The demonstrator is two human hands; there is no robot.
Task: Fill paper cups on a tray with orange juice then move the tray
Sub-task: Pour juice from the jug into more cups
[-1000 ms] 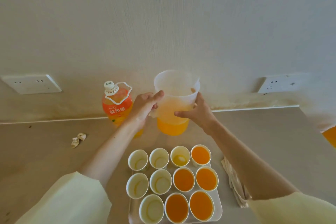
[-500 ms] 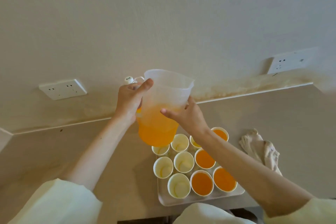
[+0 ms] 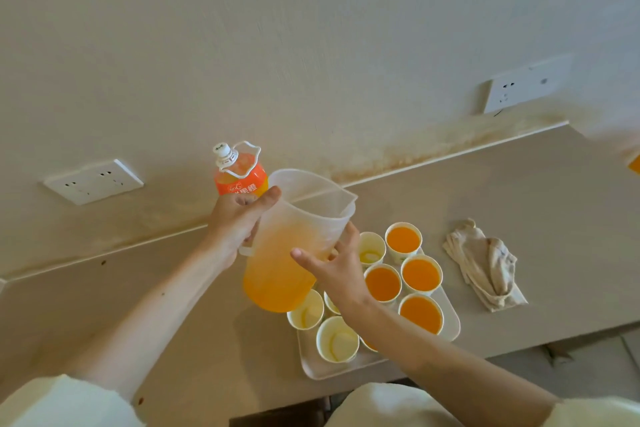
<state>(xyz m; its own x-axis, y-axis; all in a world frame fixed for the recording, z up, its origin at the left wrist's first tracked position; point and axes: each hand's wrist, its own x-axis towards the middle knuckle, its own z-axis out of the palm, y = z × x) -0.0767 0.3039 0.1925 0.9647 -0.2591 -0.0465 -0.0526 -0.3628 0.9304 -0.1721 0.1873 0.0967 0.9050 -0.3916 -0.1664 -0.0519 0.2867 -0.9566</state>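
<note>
The tray (image 3: 451, 317) sits hard by the near edge of the worktop (image 3: 519, 204), its front corner almost at the lip, with floor (image 3: 595, 360) showing beyond on the right. Left of the tray the worktop runs wide. On the right a crumpled cloth (image 3: 485, 267) lies just beside the tray, not touching it, with more room past it.

The jug (image 3: 287, 253), its lower half holding orange juice, is off the worktop and tipped a little, spout to the right. It hangs over the tray's left side, above the empty cups (image 3: 337, 338). The left grip (image 3: 239, 222) is clasped round the handle, thumb laid over the rim. The right grip (image 3: 337, 270) is splayed, fingers fairly straight and pressed against the jug's side.

Four full cups (image 3: 420, 276) stand on the tray's right side, and one cup (image 3: 372, 250) at the back holds only a trace of juice. The right forearm hides part of the middle.

A juice bottle (image 3: 240, 173) stands capped behind the left grip, near the wall (image 3: 311, 45). The wall is pale and stained along the joint with the worktop. It carries one socket (image 3: 93, 180) on the left and another socket (image 3: 526, 83) on the right.
</note>
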